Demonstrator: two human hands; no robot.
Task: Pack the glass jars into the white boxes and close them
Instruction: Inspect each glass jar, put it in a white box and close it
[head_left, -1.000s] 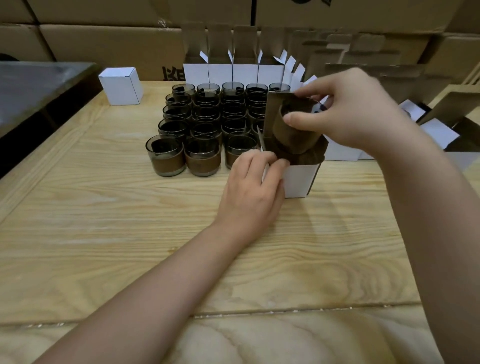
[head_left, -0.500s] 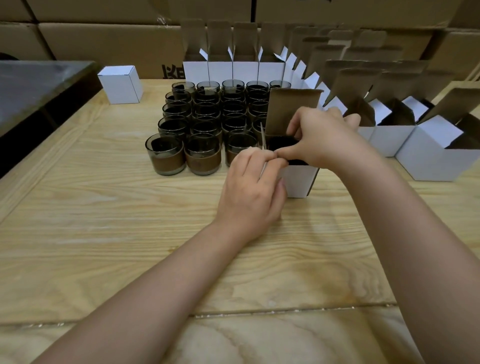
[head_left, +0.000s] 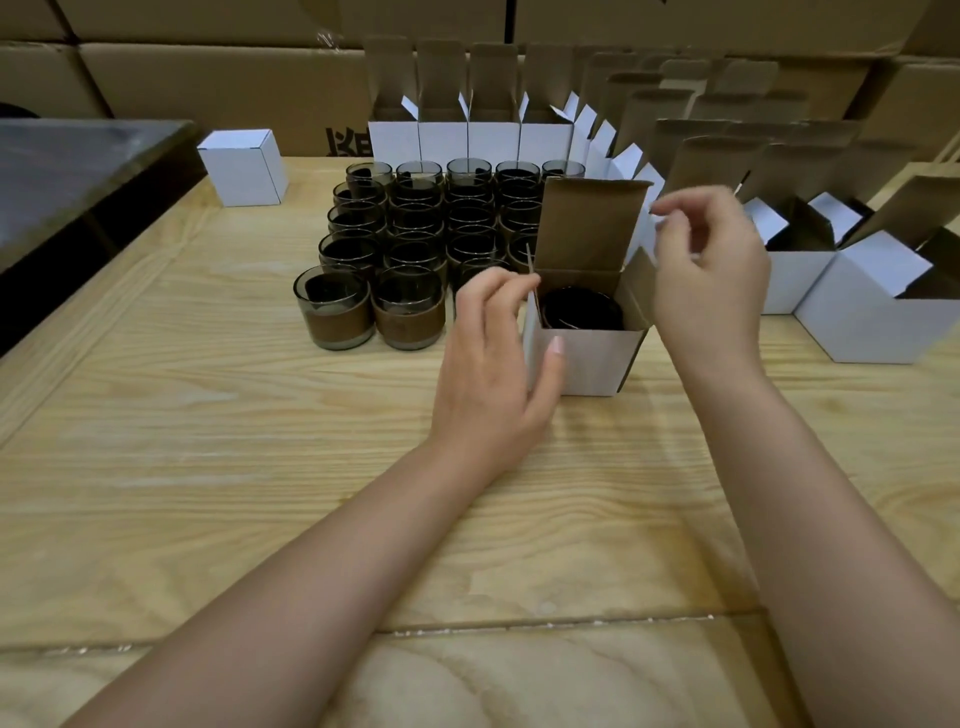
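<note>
An open white box stands mid-table with its brown lid flap upright. A dark glass jar sits inside it. My left hand grips the box's left side, thumb on the front face and fingertips at the left side flap. My right hand hovers just right of the box beside the right side flap, its fingers loosely curled and holding nothing. Several more glass jars with brown bands stand in rows left of and behind the box.
A closed white box sits at the far left of the wooden table. Open white boxes line the back and curve round to the right. Brown cartons are stacked behind. A dark surface lies at the left.
My right hand lowered the jar into the box, let it go and lifted out to the right. My left hand stayed on the box's left side.
</note>
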